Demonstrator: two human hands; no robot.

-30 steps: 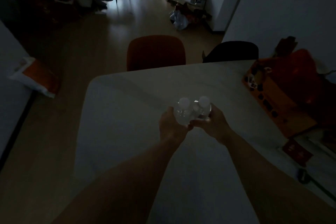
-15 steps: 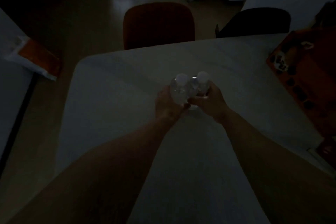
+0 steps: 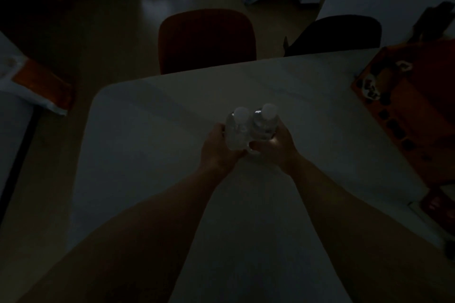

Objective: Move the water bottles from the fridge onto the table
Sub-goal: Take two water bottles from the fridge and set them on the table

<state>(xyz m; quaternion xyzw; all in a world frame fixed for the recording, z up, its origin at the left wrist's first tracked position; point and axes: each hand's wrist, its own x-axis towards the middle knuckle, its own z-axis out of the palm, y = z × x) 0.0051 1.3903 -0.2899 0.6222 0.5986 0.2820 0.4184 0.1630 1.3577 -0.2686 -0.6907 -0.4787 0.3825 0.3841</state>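
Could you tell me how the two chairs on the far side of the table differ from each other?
The left chair looks reddish-brown, while the right chair looks black. The left chair's backrest appears taller and is fully in view; the right chair's appears lower and wider. Both stand at the far edge of the table, backs facing the camera.

Two water bottles (image 3: 237,130) (image 3: 264,124); two chairs (image 3: 206,39) (image 3: 337,34); one table (image 3: 147,130); two hands (image 3: 218,150) (image 3: 277,146)

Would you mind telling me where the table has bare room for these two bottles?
The table is bare left of the left hand, and ahead toward the red chair. The right edge is crowded by an orange box.
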